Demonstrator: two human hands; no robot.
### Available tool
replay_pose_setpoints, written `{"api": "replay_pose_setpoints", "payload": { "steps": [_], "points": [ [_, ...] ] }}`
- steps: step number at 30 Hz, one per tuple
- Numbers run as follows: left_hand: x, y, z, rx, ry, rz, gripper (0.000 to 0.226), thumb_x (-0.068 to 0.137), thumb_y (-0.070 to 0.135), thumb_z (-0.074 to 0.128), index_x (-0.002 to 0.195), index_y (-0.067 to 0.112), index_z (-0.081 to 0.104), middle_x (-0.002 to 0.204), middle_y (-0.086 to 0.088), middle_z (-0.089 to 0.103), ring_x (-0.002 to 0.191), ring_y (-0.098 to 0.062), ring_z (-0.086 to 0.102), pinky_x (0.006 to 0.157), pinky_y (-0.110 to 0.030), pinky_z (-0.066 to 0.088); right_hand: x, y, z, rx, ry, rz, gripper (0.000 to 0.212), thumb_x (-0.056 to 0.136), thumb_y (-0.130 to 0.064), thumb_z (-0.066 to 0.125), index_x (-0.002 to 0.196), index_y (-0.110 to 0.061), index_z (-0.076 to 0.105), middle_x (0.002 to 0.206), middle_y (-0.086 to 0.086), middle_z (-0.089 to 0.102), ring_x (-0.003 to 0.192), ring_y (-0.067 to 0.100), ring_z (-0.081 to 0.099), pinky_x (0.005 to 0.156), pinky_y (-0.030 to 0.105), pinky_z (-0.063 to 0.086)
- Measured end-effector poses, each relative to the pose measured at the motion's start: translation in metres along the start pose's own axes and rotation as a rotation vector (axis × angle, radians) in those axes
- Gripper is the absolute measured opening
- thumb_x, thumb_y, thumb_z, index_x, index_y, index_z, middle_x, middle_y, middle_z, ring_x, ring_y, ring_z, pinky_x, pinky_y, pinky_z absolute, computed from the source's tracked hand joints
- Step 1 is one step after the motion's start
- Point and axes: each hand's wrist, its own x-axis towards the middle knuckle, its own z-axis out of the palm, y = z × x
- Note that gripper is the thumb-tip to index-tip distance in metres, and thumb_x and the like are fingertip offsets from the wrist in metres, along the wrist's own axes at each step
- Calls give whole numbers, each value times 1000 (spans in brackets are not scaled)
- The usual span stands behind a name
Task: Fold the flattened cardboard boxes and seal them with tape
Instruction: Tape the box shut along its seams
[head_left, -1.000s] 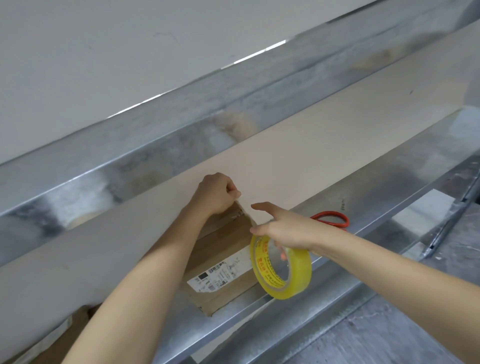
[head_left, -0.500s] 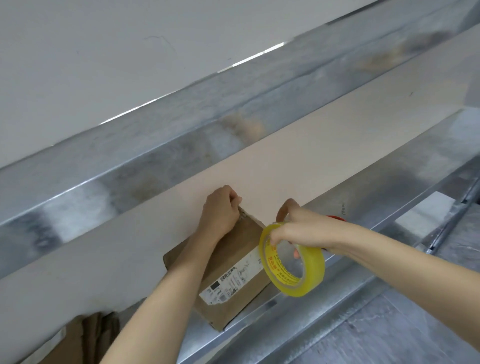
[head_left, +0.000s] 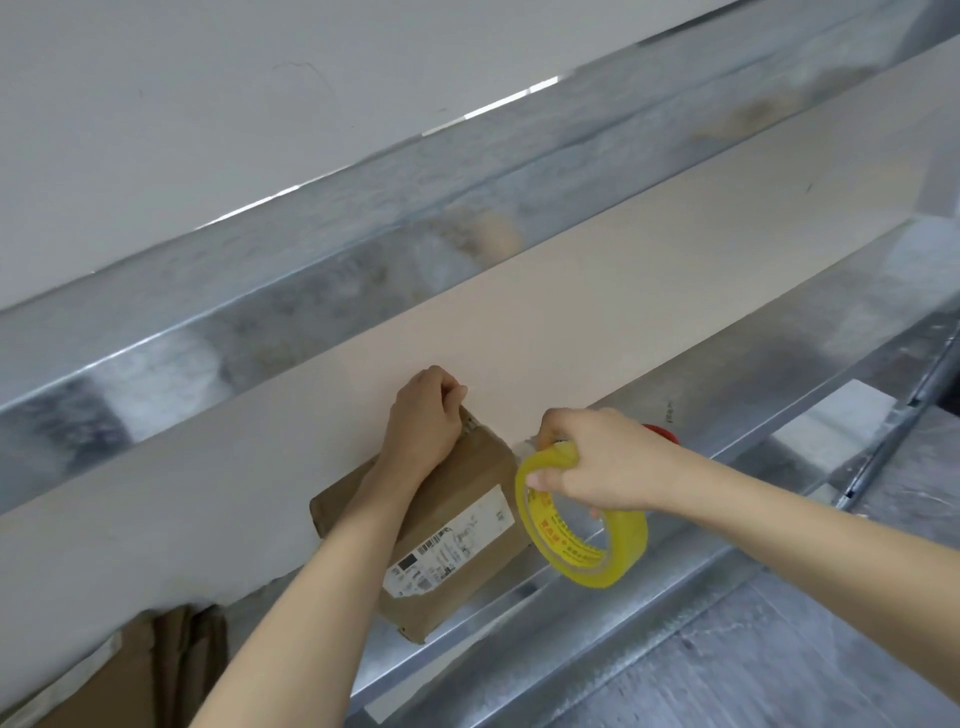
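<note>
A small brown cardboard box (head_left: 467, 499) with a white shipping label lies on the metal shelf, folded into shape. My left hand (head_left: 423, 421) rests on the box's far top edge with fingers curled over it, forearm lying across the box. My right hand (head_left: 597, 462) grips a yellow roll of clear tape (head_left: 582, 525) at the box's right corner, fingers curled over the roll's top. A short strip of clear tape seems to run from the roll to the box's corner.
Red scissor handles (head_left: 662, 432) peek out behind my right hand on the metal shelf (head_left: 779, 364). A pale board (head_left: 623, 291) runs along the back. More flattened cardboard (head_left: 156, 665) stands at the lower left. A metal rail (head_left: 597, 613) edges the shelf front.
The box has shifted right and more of its top shows. My right hand turned over the tape roll and closed on it beside the box's corner. My left hand stays on the far edge.
</note>
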Motion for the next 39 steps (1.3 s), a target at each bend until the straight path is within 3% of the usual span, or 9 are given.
{"api": "replay_pose_setpoints", "payload": {
  "steps": [2,4,7,11,13,17,23,39],
  "points": [
    [0,2,-3,-10,-21,-22,12,98,20,52,97,11,59,97,-1,61,95,-20,56,80,-24,37,-5,1,-2,4,26,-29,34,88,-40,62,118,-34,46,85,5,68,60,10,56,64,26,46],
    [2,6,-5,-21,-51,-62,11,98,22,51,99,13,59,95,3,58,92,-15,54,81,-23,36,-6,1,-4,8,4,-44,35,88,-39,61,118,-40,44,91,5,70,53,6,57,63,23,48],
    [6,13,-7,2,-78,-99,15,99,24,50,103,12,59,96,4,56,92,-15,52,80,-24,37,-3,4,-4,88,-24,-31,34,88,-37,62,119,-38,48,102,2,69,42,2,56,62,23,52],
    [14,16,-14,57,-142,-131,20,98,27,49,100,11,60,95,2,58,91,-16,53,78,-27,37,-1,6,-4,287,-43,20,33,89,-32,64,119,-33,52,68,-2,66,40,1,55,52,18,47],
    [19,17,-20,90,-172,-123,25,96,26,51,94,5,63,93,-4,65,91,-22,59,78,-31,43,0,4,-4,337,-52,28,31,89,-32,64,119,-33,52,63,-3,65,39,0,54,49,15,41],
    [25,21,-27,89,-218,-141,31,94,23,53,92,-5,67,95,-18,69,89,-30,63,79,-38,49,5,-1,-3,372,-83,37,29,90,-30,63,117,-30,53,62,-1,65,38,1,53,49,15,41],
    [28,16,-24,151,-268,-140,17,93,24,55,80,13,59,84,-9,58,79,-22,55,73,-28,43,10,0,0,352,-111,56,30,90,-30,64,119,-25,56,66,2,67,37,1,53,51,18,44],
    [30,9,-16,98,-284,-188,19,94,24,54,80,12,57,81,-9,56,75,-21,54,66,-28,39,13,1,1,338,-131,71,30,91,-31,62,120,-27,56,67,2,67,38,-1,53,50,17,42]
  ]
}}
